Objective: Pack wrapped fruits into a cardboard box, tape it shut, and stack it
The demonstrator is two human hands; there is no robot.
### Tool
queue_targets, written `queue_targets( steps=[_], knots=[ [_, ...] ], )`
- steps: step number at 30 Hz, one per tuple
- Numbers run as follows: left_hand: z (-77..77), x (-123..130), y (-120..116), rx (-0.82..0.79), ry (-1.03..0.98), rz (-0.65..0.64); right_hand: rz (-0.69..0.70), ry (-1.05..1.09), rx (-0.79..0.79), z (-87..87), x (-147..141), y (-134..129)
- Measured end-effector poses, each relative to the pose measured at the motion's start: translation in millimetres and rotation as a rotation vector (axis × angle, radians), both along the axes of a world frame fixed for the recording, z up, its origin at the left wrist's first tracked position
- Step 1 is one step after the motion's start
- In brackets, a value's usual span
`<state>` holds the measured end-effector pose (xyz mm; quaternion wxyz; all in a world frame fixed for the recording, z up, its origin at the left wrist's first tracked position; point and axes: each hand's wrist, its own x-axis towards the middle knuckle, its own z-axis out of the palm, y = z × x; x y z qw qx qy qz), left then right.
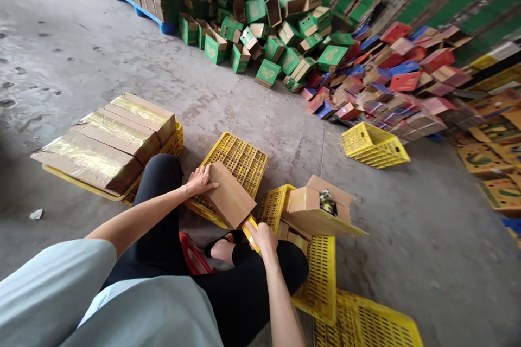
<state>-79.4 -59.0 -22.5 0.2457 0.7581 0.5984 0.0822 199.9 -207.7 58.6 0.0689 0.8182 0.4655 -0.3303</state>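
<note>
The right grip (265,239) covers much of the yellow tool (253,222), and whether its tip touches the small carton (230,194) cannot be told. That carton hides part of the yellow crate (248,160) below it. Legs (160,244) cover most of the red seat (193,255). The dark and yellow contents (326,203) of the open carton (302,199) are too small to identify. The bottom edge cuts off the lowest crate (368,322); stacked boxes (502,195) at right are blurred and cropped.

Whse: concrete flr (122,65), loaded blue pallet (166,27), piled ctns (268,71).
</note>
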Motion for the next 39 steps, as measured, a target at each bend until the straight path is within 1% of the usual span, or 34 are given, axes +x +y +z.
queue_targets(
  steps=[4, 8, 10, 13, 16, 19, 22, 25, 29, 31, 33, 35, 36, 38, 39],
  knots=[
    [-2.0, -12.4, -18.6, -0.002, -0.082, 0.068, 0.049, -0.179, 0.011, 10.8, -2.1, 4.7],
    [-14.5, -25.7, -38.4, 0.029, -0.241, 0.139, 0.064, -0.313, 0.017, 14.6, 3.4, 14.5],
    [-22.1, -29.7, -45.3, 0.030, -0.300, 0.178, 0.085, -0.367, 0.037, 13.0, 6.5, 22.0],
    [-30.7, -29.5, -49.3, 0.025, -0.352, 0.227, 0.144, -0.432, 0.078, 7.5, 7.8, 35.5],
    [-35.1, -24.6, -49.1, 0.038, -0.378, 0.272, 0.220, -0.485, 0.138, 0.8, 7.2, 53.6],
    [-37.6, -19.0, -49.3, 0.044, -0.388, 0.294, 0.303, -0.503, 0.198, -5.8, 8.8, 80.1],
    [-40.4, -14.1, -51.1, 0.040, -0.423, 0.300, 0.386, -0.464, 0.232, -16.5, 10.7, 113.5],
    [-43.5, -9.9, -53.0, 0.035, -0.511, 0.316, 0.441, -0.401, 0.275, -37.2, 6.8, 146.4],
    [-45.0, -6.6, -54.3, 0.029, -0.616, 0.330, 0.447, -0.317, 0.347, -72.2, -3.7, 179.4],
    [-44.0, -6.1, -54.9, 0.025, -0.629, 0.340, 0.419, -0.269, 0.366, -83.9, -3.6, 187.7],
    [-42.1, -6.0, -55.7, 0.023, -0.629, 0.345, 0.368, -0.241, 0.408, -89.1, 2.4, 185.2],
    [-39.9, -5.9, -57.0, 0.024, -0.622, 0.345, 0.297, -0.250, 0.469, -90.9, 9.7, 166.4],
    [-38.9, -5.8, -58.0, 0.025, -0.617, 0.348, 0.249, -0.264, 0.516, -92.1, 11.2, 150.0],
    [-37.6, -5.5, -60.7, 0.033, -0.606, 0.356, 0.158, -0.292, 0.611, -97.6, 4.9, 105.4],
    [-37.4, -5.5, -62.5, 0.041, -0.601, 0.353, 0.070, -0.277, 0.757, -102.1, -3.7, 79.6]
  ],
)
